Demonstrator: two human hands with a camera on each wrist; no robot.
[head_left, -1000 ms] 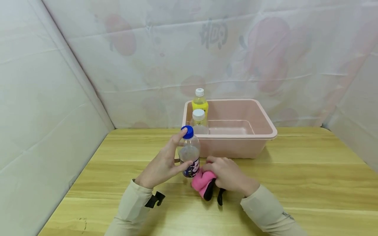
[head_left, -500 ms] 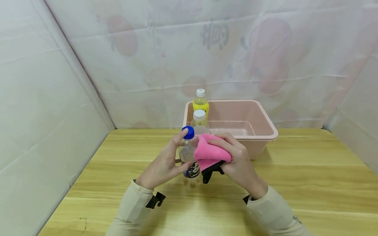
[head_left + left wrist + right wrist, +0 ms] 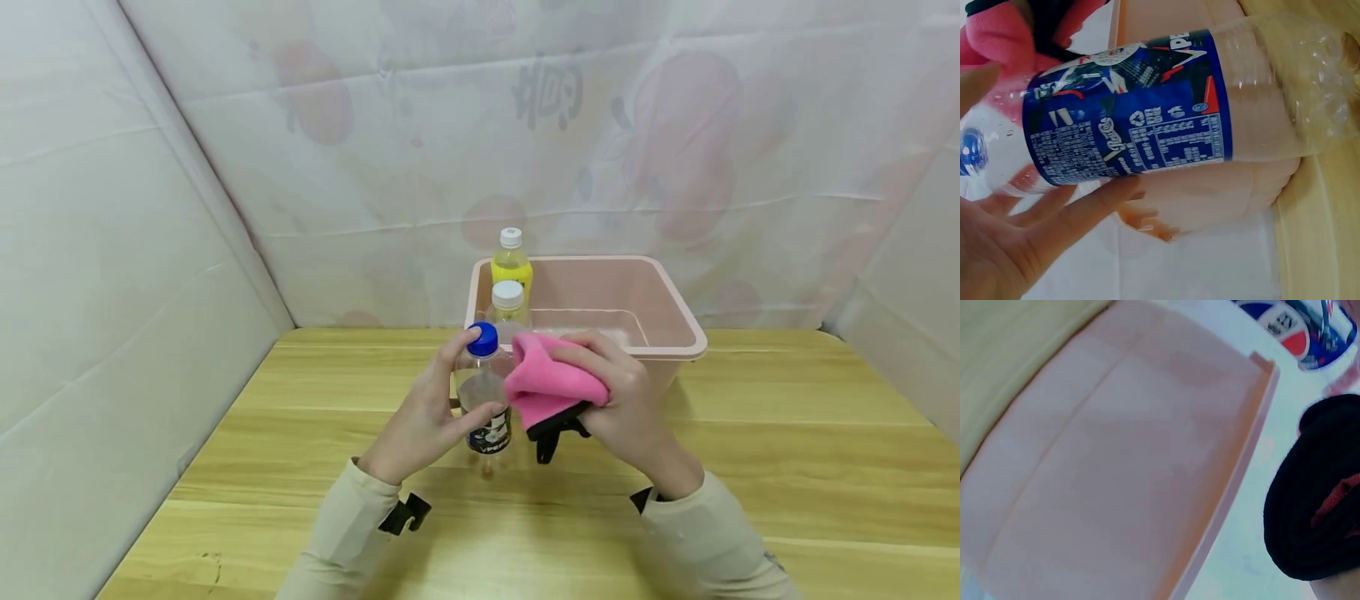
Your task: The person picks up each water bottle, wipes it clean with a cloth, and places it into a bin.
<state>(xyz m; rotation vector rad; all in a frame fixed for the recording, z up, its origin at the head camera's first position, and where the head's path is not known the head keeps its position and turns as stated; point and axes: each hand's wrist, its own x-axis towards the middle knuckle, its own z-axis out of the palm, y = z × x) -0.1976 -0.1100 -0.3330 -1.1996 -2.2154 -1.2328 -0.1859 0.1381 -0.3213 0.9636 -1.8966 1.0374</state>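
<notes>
Your left hand (image 3: 423, 417) is gripping the blue-capped Pepsi bottle (image 3: 482, 387) between thumb and fingers, holding it upright; its clear plastic is showing no drink. Right of those fingers, your right hand (image 3: 622, 400) is clutching a bunched pink-and-black cloth (image 3: 551, 387); whether it is touching the bottle, I cannot tell. Beyond your fingertips, a yellow-labelled bottle (image 3: 512, 273) and a clear, white-capped bottle (image 3: 507, 317) are already standing inside the pink plastic tub (image 3: 600, 287); only the Pepsi bottle is still waiting outside, seemingly unfinished.
</notes>
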